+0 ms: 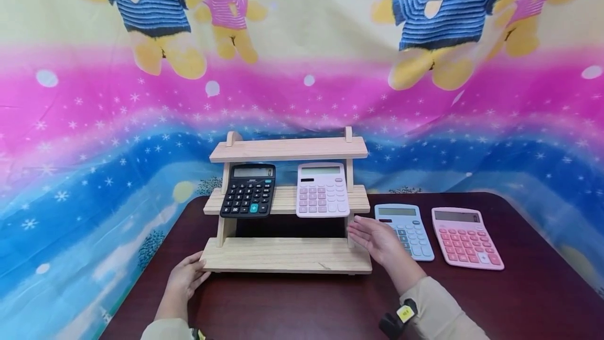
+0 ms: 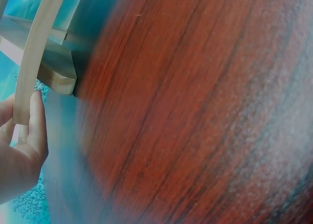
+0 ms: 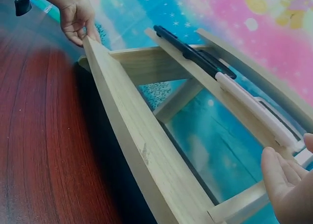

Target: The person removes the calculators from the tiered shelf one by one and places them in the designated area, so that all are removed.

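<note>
A three-tier wooden display shelf (image 1: 288, 256) stands on the dark table. My left hand (image 1: 185, 277) pinches the left end of its bottom board between thumb and fingers, and the left wrist view shows the board edge in that grip. At the right side, my right hand (image 1: 379, 240) has its fingers stretched toward the shelf's upright, holding nothing. Leaning on the middle tier are a black calculator (image 1: 248, 191) at the left and a white-and-pink calculator (image 1: 323, 191) at the right. In the right wrist view, the fingertips (image 3: 270, 160) come close to the pale calculator's lower end.
A light blue calculator (image 1: 410, 219) lies on the table right of the shelf, partly covered by my right hand. Beside it lies a pink calculator (image 1: 467, 238). A printed cloth with bears (image 1: 302, 98) hangs behind the dark reddish-brown table (image 1: 278, 308).
</note>
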The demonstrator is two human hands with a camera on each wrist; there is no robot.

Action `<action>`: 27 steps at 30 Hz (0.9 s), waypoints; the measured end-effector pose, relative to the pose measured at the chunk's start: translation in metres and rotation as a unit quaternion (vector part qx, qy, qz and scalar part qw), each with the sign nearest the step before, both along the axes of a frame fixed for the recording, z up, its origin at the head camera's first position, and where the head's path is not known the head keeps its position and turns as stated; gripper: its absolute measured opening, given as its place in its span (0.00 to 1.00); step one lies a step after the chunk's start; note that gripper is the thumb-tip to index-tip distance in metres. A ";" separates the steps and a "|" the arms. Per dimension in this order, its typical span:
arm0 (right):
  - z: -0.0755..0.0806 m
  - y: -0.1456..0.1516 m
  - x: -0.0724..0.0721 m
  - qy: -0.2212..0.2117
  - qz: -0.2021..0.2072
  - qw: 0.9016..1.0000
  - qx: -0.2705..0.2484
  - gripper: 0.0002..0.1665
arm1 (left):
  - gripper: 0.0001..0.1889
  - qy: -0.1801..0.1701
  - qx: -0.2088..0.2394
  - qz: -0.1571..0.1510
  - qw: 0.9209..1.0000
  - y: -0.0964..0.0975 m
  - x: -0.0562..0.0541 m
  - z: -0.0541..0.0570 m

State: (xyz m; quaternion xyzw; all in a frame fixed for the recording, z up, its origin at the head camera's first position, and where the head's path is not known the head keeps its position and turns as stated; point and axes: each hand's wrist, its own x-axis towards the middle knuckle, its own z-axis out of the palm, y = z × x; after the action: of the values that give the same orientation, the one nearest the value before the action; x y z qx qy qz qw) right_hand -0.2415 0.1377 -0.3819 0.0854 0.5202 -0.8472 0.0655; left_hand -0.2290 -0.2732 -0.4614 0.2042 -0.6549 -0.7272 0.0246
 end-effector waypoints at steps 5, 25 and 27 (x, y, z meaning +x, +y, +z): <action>0.000 -0.003 -0.005 -0.002 0.005 1.000 -0.001 0.23 | 0.27 0.003 0.000 -0.004 1.000 0.001 0.001 0.003; 0.005 -0.020 -0.017 -0.024 -0.055 0.997 -0.055 0.13 | 0.25 -0.008 -0.008 -0.011 1.000 0.003 0.004 0.006; 0.006 -0.023 -0.017 -0.024 -0.066 0.996 -0.063 0.11 | 0.25 -0.010 -0.005 -0.009 1.000 0.002 0.004 0.006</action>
State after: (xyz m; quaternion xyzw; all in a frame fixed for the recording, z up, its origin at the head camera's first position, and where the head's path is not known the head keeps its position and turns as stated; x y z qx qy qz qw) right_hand -0.2584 0.1147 -0.3762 0.1358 0.4574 -0.8784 0.0268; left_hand -0.2248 -0.2708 -0.4552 0.2055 -0.6608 -0.7218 0.0128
